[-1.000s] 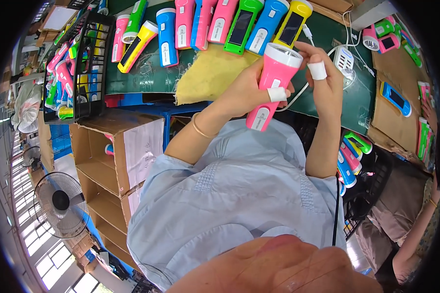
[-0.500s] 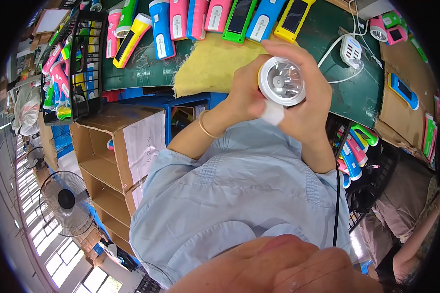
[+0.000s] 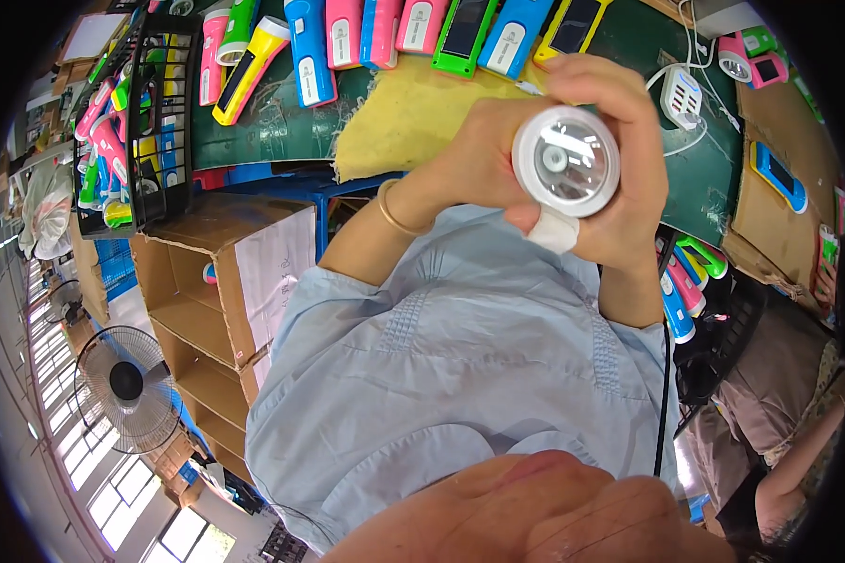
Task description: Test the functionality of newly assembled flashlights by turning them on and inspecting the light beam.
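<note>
A flashlight (image 3: 567, 161) is held up in front of my chest, its round clear lens and white rim facing up at me. Most of its body is hidden behind the lens and my fingers. My right hand (image 3: 629, 174) wraps round its right side, with a white strip (image 3: 552, 230) on the thumb. From the left, my left hand (image 3: 486, 150) closes against the flashlight; its fingertips are partly hidden. Beneath my hands a yellow cloth (image 3: 408, 122) lies on the green table (image 3: 263, 136). Beyond it is a row of flashlights, including a blue one (image 3: 310, 56) and a green one (image 3: 462, 38).
A black basket (image 3: 164, 113) of flashlights stands at the left, above a cardboard shelf box (image 3: 188, 291). At the right are a white charging hub (image 3: 682, 98) with cables, a cardboard box (image 3: 751, 202) and more flashlights (image 3: 681, 291). Another person's arm (image 3: 789, 479) shows lower right.
Both hands have moved right and slightly down with the flashlight, and its lens looks larger and faces me more squarely. Another person's hand now shows by the flashlights at the right edge.
</note>
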{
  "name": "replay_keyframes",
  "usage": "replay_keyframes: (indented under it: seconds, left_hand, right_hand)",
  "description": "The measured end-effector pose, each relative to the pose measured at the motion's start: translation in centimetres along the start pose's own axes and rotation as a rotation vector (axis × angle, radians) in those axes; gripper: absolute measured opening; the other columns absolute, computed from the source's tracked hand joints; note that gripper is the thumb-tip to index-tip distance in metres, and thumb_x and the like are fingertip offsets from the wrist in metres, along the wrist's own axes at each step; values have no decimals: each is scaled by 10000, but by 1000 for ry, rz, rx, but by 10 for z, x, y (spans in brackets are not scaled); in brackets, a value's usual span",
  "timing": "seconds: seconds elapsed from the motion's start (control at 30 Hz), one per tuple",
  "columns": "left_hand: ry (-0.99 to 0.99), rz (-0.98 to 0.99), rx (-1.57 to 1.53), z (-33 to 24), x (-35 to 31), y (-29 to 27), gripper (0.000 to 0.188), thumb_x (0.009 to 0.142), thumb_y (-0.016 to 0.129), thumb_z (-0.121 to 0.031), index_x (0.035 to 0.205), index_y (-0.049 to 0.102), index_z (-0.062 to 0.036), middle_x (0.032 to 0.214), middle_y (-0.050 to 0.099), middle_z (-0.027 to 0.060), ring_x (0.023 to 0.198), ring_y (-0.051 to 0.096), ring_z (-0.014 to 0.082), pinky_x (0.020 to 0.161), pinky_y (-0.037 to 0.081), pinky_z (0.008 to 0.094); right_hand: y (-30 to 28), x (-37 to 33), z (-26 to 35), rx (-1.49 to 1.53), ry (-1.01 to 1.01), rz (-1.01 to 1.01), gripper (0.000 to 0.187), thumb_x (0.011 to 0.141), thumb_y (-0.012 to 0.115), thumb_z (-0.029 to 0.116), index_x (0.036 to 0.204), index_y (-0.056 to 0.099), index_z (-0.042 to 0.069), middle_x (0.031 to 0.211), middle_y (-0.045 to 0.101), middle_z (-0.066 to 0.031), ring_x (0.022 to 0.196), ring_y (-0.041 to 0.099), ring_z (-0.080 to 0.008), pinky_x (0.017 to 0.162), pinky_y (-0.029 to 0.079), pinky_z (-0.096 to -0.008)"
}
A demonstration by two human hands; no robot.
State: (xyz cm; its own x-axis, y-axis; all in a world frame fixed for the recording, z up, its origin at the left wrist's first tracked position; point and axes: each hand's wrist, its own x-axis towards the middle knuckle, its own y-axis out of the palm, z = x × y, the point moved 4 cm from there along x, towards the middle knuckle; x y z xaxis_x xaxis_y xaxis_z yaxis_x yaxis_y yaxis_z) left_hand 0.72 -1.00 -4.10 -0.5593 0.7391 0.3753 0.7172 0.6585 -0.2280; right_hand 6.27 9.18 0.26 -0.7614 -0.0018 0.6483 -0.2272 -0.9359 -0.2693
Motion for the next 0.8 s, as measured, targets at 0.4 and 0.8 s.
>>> replay_keyframes:
  seconds: [0.4, 0.8]
  left_hand:
    - [-87, 3, -155, 13, -3, -7, 389, 602, 773, -141, 933, 604, -25, 886, 640, 89, 785, 625, 223, 715, 491, 291]
    - [586, -329, 341, -20, -19, -16, 264, 691, 745, -203, 926, 660, -118, 1097, 407, 140, 927, 537, 279, 736, 508, 378]
  right_hand:
    - [8, -12, -5, -50, -36, -168, 754, 552, 867, 231, 1100, 424, -36, 1030, 562, -202, 991, 547, -256, 878, 441, -362]
    - [11, -14, -13, 159, 127, -220, 691, 568, 846, 193, 1127, 485, 8, 1080, 577, -115, 962, 574, -223, 813, 465, -298]
